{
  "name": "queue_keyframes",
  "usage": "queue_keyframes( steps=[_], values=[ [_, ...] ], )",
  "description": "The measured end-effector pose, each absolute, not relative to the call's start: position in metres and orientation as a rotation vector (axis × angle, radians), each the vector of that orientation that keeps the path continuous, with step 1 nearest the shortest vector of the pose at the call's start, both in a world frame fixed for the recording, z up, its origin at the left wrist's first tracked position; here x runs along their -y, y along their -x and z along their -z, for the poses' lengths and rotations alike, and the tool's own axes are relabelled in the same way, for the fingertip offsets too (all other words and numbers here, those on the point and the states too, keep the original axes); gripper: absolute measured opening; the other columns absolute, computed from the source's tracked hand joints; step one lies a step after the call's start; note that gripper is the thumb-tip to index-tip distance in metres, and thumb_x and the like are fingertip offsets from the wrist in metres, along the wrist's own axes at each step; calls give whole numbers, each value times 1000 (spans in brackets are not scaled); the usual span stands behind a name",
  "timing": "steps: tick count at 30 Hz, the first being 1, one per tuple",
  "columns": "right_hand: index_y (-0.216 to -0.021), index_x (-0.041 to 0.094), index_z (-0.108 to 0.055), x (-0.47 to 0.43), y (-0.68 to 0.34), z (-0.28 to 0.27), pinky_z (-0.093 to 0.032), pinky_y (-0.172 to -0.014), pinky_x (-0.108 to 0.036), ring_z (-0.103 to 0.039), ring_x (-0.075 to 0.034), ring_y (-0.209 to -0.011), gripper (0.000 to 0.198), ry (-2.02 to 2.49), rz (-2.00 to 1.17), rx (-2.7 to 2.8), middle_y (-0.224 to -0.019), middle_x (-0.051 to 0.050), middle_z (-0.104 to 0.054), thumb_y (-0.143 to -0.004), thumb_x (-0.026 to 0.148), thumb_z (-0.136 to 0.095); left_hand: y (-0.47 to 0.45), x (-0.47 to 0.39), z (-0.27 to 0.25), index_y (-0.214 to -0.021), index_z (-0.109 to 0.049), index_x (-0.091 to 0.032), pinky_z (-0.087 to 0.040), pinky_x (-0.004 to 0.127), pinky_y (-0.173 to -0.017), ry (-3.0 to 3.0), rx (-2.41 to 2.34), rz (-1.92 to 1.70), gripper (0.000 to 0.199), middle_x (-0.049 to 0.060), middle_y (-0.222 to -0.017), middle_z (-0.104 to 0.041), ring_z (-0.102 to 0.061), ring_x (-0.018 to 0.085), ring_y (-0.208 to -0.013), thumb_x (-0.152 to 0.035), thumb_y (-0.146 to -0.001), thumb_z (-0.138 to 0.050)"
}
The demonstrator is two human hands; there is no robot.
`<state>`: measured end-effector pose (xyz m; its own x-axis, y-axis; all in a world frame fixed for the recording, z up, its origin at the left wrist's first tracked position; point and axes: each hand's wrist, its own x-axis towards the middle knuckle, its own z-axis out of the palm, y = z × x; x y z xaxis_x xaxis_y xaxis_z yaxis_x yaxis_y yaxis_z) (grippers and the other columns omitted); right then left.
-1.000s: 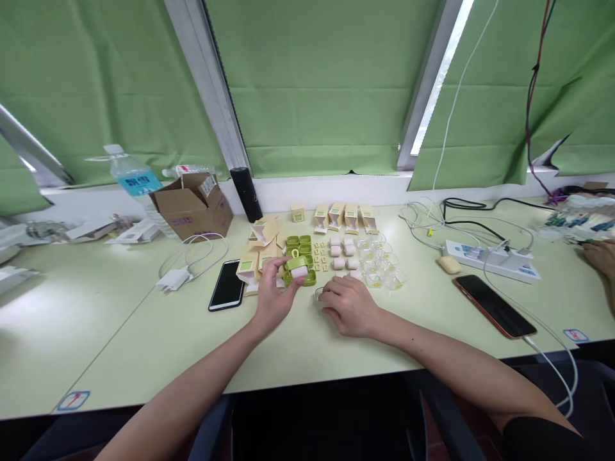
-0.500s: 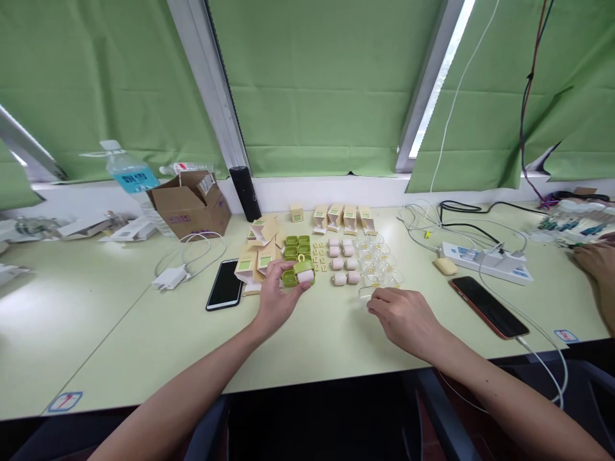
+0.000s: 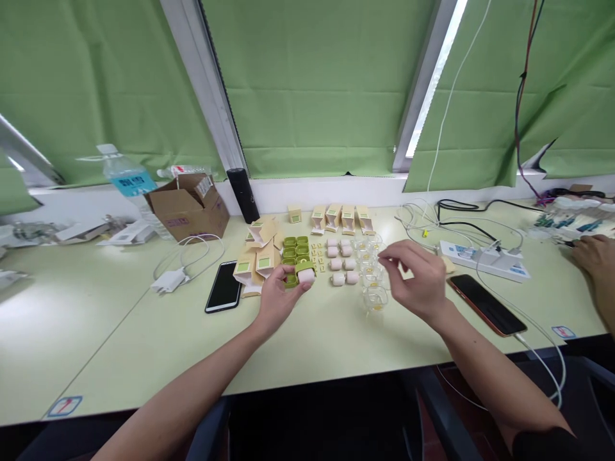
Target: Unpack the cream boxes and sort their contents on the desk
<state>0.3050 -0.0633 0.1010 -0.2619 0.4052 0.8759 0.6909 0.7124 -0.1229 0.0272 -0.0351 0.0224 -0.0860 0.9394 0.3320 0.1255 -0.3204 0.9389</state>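
Note:
My left hand (image 3: 278, 296) is closed around a small green case (image 3: 303, 266) with a pinkish-white block (image 3: 306, 276) showing at its front. Beyond it are two columns of green open cases (image 3: 296, 242) and small yellow rings (image 3: 318, 250). Pale pink and white blocks (image 3: 337, 264) stand in pairs right of the rings. My right hand (image 3: 417, 278) is raised beside clear plastic covers (image 3: 366, 255), its thumb and forefinger curled together; what they pinch, if anything, cannot be made out. One clear cover (image 3: 375, 298) sits nearer me than the others.
Small cardboard boxes lie beside the green cases (image 3: 247, 264) and stand behind (image 3: 348, 219). Phones lie left (image 3: 223, 287) and right (image 3: 487, 304). A power strip (image 3: 483, 259) with cables, a brown carton (image 3: 189, 208) and a black cylinder (image 3: 243, 194) stand farther back. Another person's hand (image 3: 596, 256) is far right.
My right hand has moved up and to the right, away from the clear cover it was touching, which now stands on the table. My left hand keeps the green case nearly in place.

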Motion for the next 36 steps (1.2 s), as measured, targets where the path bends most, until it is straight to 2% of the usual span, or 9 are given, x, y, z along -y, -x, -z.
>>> queue_keyframes(
  steps=[5, 8, 11, 14, 19, 21, 27, 32, 36],
  values=[
    [-120, 18, -63, 35, -240, -82, -60, -77, -40, -70, -28, -101, 26, 654, 367, 2128, -112, -14, -73, -94, 22, -62, -26, 32, -23, -84, -62, -19, -46, 29, -75, -1407, -1090, -1472, 43, 1, -83, -65, -57, 16, -79, -45, -63, -88],
    [-124, 15, -60, 29, -212, -61, -60, -80, -43, -67, -30, -108, 30, 619, 335, 2225, -122, -18, -69, -96, 27, -61, -24, 29, -22, -80, -61, -18, -42, 26, -67, -1421, -1089, -1481, 46, -2, -73, -60, -53, 13, -71, -49, -60, -90],
    [-118, 16, -62, 28, -204, -48, -60, -79, -41, -68, -28, -104, 21, 618, 325, 2168, -116, -17, -71, -99, 21, -56, -24, 28, -19, -79, -60, -19, -41, 25, -64, -1458, -1109, -1443, 51, -3, -71, -58, -52, 13, -68, -54, -58, -90],
    [-116, 16, -63, 29, -209, -42, -60, -77, -40, -70, -27, -100, 18, 602, 324, 2112, -111, -16, -72, -99, 18, -55, -25, 32, -17, -82, -59, -19, -45, 26, -68, -1544, -1106, -1391, 52, -1, -76, -60, -57, 15, -74, -56, -61, -89],
    [-122, 17, -61, 30, -220, -37, -62, -79, -41, -71, -27, -101, 25, 588, 299, 2090, -112, -15, -74, -98, 21, -60, -24, 41, -20, -113, -57, -22, -50, 33, -84, -1763, -1138, -1428, 36, 6, -102, -68, -66, 21, -97, -48, -90, -67],
    [-121, 17, -61, 30, -221, -36, -62, -80, -42, -71, -27, -100, 24, 599, 290, 2096, -111, -15, -74, -97, 21, -61, -23, 44, -21, -120, -55, -23, -50, 36, -86, -1889, -1194, -1438, 31, 7, -107, -67, -66, 22, -101, -41, -95, -61],
    [-120, 17, -60, 32, -220, -34, -61, -79, -41, -69, -27, -102, 24, 607, 251, 2107, -112, -15, -71, -97, 20, -59, -24, 50, -22, -128, -53, -23, -54, 37, -84, -2110, -1246, -1488, 33, 9, -113, -63, -63, 22, -104, -33, -97, -58],
    [-117, 17, -60, 36, -219, -34, -59, -69, -37, -68, -26, -95, 20, 637, 269, 2095, -108, -15, -68, -97, 21, -59, -22, 51, -26, -130, -54, -23, -52, 43, -92, -2281, -1260, -1488, 35, 10, -116, -66, -57, 26, -113, -31, -96, -59],
    [-118, 16, -60, 37, -218, -32, -60, -69, -38, -68, -26, -93, 21, 656, 270, 2106, -108, -15, -68, -98, 23, -58, -21, 49, -27, -132, -55, -21, -54, 40, -87, -2321, -1131, -1395, 33, 10, -113, -67, -62, 23, -104, -28, -100, -53]
  ],
)
